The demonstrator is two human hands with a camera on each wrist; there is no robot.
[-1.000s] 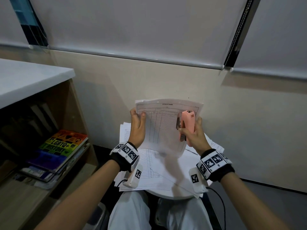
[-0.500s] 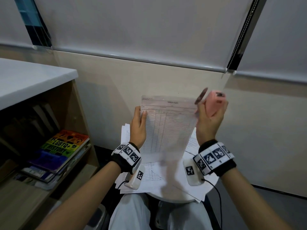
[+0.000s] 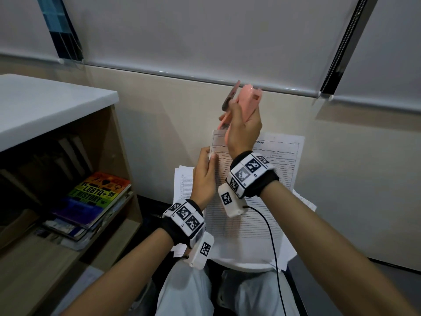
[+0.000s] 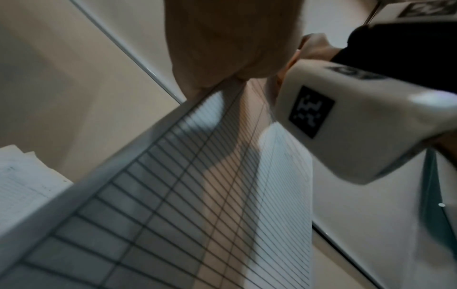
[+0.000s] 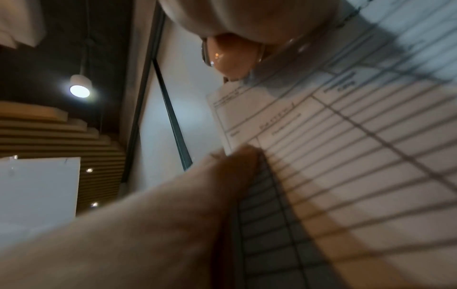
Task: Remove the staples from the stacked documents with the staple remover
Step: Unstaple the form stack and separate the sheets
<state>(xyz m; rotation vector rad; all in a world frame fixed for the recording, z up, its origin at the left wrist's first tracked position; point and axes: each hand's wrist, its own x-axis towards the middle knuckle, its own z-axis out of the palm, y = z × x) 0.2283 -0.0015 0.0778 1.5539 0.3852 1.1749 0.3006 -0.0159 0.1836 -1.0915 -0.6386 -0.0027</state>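
Note:
My left hand (image 3: 208,159) pinches the left edge of a ruled stock-card document (image 3: 273,179) and holds it upright over my lap. The thumb (image 4: 222,48) lies on the sheet's (image 4: 197,195) front near its top. My right hand (image 3: 241,117) grips a pink staple remover (image 3: 249,99) and holds it raised just above the document's top left corner. Its two arms look spread apart. In the right wrist view the remover (image 5: 230,56) hangs close over the corner of the sheet (image 5: 346,156). No staple is visible.
More loose sheets (image 3: 182,179) lie on a small round white table (image 3: 250,266) over my knees. A wooden shelf (image 3: 123,156) with stacked books (image 3: 95,197) stands at the left. The wall is close ahead. A black cable (image 3: 272,236) hangs from my right wrist.
My right hand has carried the staple remover from the sheet's right edge up and across to above its top left corner. The left hand keeps its hold on the left edge.

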